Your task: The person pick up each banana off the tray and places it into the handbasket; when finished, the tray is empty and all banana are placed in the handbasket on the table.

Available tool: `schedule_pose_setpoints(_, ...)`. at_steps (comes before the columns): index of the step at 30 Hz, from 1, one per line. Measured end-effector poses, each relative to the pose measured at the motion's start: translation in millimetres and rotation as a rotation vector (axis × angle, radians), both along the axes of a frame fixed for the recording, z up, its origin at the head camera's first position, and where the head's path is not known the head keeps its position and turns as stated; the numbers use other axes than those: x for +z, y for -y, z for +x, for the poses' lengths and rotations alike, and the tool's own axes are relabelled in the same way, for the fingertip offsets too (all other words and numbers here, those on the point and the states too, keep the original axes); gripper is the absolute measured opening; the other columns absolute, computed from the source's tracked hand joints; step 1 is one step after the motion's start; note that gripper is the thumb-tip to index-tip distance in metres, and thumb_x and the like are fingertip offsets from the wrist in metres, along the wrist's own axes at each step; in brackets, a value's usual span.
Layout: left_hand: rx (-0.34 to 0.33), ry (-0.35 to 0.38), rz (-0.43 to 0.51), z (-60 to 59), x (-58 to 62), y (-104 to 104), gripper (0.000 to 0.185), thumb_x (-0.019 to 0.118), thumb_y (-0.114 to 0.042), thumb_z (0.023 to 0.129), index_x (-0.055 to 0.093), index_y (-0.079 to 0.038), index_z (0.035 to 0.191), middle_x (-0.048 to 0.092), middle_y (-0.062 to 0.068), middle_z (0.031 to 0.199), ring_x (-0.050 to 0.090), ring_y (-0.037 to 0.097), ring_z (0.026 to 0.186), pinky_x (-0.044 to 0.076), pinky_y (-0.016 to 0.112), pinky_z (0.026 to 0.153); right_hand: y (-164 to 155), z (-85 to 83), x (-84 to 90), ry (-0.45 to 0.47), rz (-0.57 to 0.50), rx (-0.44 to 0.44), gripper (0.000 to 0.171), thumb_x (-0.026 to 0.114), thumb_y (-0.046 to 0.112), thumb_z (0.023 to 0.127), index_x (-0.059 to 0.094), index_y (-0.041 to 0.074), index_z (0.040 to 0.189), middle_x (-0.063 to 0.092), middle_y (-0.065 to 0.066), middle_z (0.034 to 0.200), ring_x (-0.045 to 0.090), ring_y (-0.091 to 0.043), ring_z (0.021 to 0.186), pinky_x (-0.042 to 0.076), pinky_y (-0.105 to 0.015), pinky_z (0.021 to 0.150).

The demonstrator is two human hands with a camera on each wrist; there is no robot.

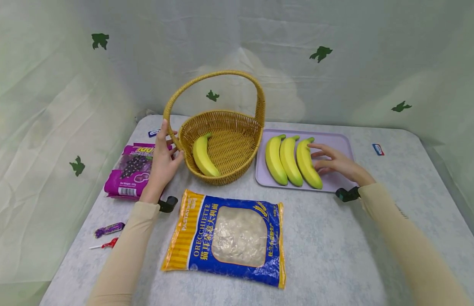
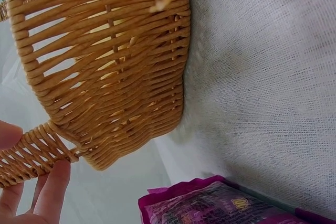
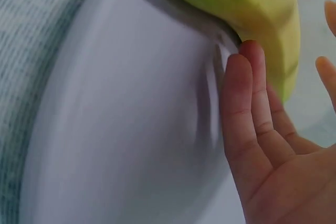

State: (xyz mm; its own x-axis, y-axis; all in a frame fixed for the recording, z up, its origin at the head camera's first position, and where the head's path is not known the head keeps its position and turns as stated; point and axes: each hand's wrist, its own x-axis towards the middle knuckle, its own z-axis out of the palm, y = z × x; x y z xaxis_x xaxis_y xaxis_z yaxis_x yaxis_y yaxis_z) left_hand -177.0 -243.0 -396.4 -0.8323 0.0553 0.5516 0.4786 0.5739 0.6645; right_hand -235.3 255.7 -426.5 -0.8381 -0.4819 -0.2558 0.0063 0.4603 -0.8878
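My left hand (image 1: 164, 159) is at the left side of a wicker basket (image 1: 237, 146). In the left wrist view, its thumb and fingers pinch the base of the basket's handle (image 2: 34, 153) from both sides. One banana (image 1: 204, 158) lies inside the basket. On a lilac tray (image 1: 343, 146) three more bananas lie side by side: a left one (image 1: 274, 159), a middle one (image 1: 290, 160) and a right one (image 1: 308, 163). Beside the right one is my right hand (image 1: 338, 165), fingers extended against or very near its side. The right wrist view shows those fingertips beside the banana (image 3: 268, 14).
A blue and yellow orecchiette pasta bag (image 1: 238, 238) lies in front of the basket. Left of the basket is a purple grape candy bag (image 1: 128, 174). A purple wrapped candy (image 1: 109, 229) and a red lollipop (image 1: 110, 243) lie near the left edge. A small labelled packet (image 1: 378, 149) sits right of the tray.
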Motion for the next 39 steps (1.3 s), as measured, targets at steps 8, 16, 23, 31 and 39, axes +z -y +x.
schedule_pose_setpoints(8,0.002,0.003,0.006,-0.1,-0.7,0,0.102,0.059,0.013,0.084,0.009,-0.045,0.150,0.034,0.026,0.133,0.049,0.043,0.115,0.048,0.057,0.092,17,-3.2,-1.3,-0.077,0.128,0.073,0.069,0.063,0.027,0.093,0.028,0.017,0.151,0.032,-0.022,0.142,0.045,-0.037,0.115,0.053,-0.037,0.076)
schedule_pose_setpoints(16,-0.012,0.000,0.021,-1.3,-2.3,-1,0.102,0.058,0.015,0.082,0.010,-0.045,0.150,0.033,0.027,0.133,0.050,0.047,0.113,0.048,0.059,0.091,31,-0.4,6.3,-0.112,0.167,0.047,0.064,0.062,0.019,0.093,0.032,0.008,0.149,0.037,-0.025,0.129,0.053,-0.032,0.090,0.051,-0.040,0.072)
schedule_pose_setpoints(23,-0.008,-0.001,0.026,-1.2,-2.4,0,0.102,0.058,0.015,0.082,0.011,-0.046,0.150,0.034,0.028,0.132,0.050,0.045,0.114,0.047,0.058,0.091,24,-0.2,-0.6,-0.083,0.124,-0.020,0.067,0.062,0.026,0.092,0.030,0.019,0.150,0.032,-0.023,0.138,0.050,-0.039,0.111,0.050,-0.039,0.081)
schedule_pose_setpoints(31,-0.004,0.005,0.033,-0.9,-3.3,0,0.102,0.058,0.015,0.083,0.011,-0.045,0.150,0.034,0.026,0.133,0.049,0.043,0.114,0.047,0.058,0.092,23,5.6,8.2,-0.110,0.058,-0.036,0.065,0.063,0.026,0.092,0.032,0.021,0.149,0.033,-0.020,0.136,0.053,-0.038,0.111,0.051,-0.037,0.083)
schedule_pose_setpoints(39,0.002,-0.001,0.027,-0.5,-2.8,-1,0.103,0.060,0.015,0.082,0.011,-0.046,0.150,0.033,0.024,0.134,0.049,0.043,0.115,0.047,0.057,0.092,43,10.9,25.7,-0.128,-0.014,0.005,0.062,0.063,0.025,0.092,0.035,0.023,0.148,0.035,-0.017,0.135,0.058,-0.031,0.106,0.051,-0.039,0.084)
